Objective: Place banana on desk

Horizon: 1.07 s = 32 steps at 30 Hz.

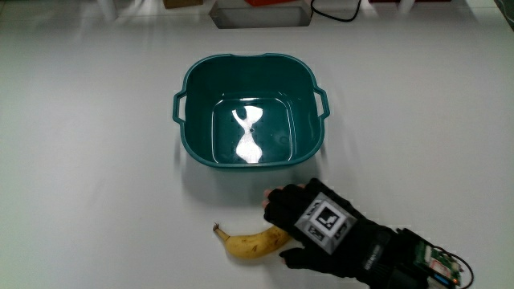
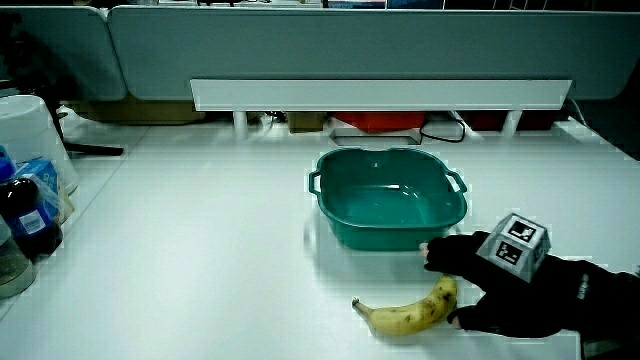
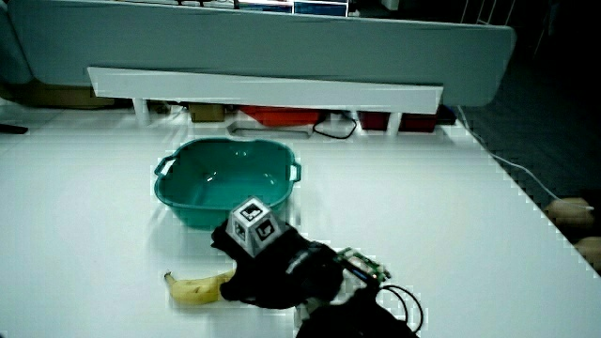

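Note:
A yellow banana (image 1: 253, 242) lies flat on the white desk (image 1: 96, 201), nearer to the person than the teal basin (image 1: 250, 74). It also shows in both side views (image 2: 410, 312) (image 3: 199, 286). The gloved hand (image 1: 309, 225) rests low over the desk at the banana's thick end, between banana and basin. Its fingers (image 1: 279, 202) stretch out flat toward the basin and its thumb (image 1: 295, 256) lies apart from them. The banana's end sits in the gap between them, and the fingers do not close around it. The cube (image 2: 518, 243) sits on the hand's back (image 3: 255, 223).
The teal basin (image 2: 392, 200) holds nothing; its handles stick out at both ends. Bottles and a pale container (image 2: 30, 180) stand at the table's edge in a side view. A low partition with a white shelf (image 2: 380, 95) and cables (image 3: 333, 127) closes off the desk past the basin.

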Tool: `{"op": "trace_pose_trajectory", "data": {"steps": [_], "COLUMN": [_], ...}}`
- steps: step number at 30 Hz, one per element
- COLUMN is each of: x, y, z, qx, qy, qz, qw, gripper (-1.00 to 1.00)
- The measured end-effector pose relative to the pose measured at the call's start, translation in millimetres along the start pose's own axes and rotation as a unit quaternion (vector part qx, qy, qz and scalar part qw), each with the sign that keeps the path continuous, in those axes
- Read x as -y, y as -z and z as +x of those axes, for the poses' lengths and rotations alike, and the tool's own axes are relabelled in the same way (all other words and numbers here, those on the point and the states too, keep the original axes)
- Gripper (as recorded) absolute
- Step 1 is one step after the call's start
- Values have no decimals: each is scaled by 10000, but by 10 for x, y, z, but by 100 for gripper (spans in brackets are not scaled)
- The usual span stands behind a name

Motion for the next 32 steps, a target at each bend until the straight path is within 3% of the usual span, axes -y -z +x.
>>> {"op": "trace_pose_trajectory", "data": {"steps": [3,4,6,7,10,11,12,13,14,15,16,17,18,19,20,32], "x": [133,180,266,311,450,501,550,592,637,683,733,778,823,857,877,1042], "y": [-40,-73,-66,-37,-12,-4,44,76,89,141,284,301,318,281,194,294], "z": [82,106,176,218,326,359,406,441,475,517,586,598,610,601,577,688], "qx": [-173,-359,-203,-257,22,-181,74,176,-110,313,884,946,1006,611,283,427], "qy": [259,337,582,634,965,1030,1121,1319,1285,1454,1581,1531,1477,1538,1511,1889], "qz": [45,56,-115,88,-141,-10,-55,-717,-278,-559,-712,-194,325,290,669,727], "qw": [9995,9988,9980,9976,9952,9945,9937,9885,9913,9873,9809,9835,9834,9858,9858,9784], "gripper": [-100,-100,-100,-100,-100,-100,-100,-100,-100,-100,-100,-100,-100,-100,-100,-100]}}
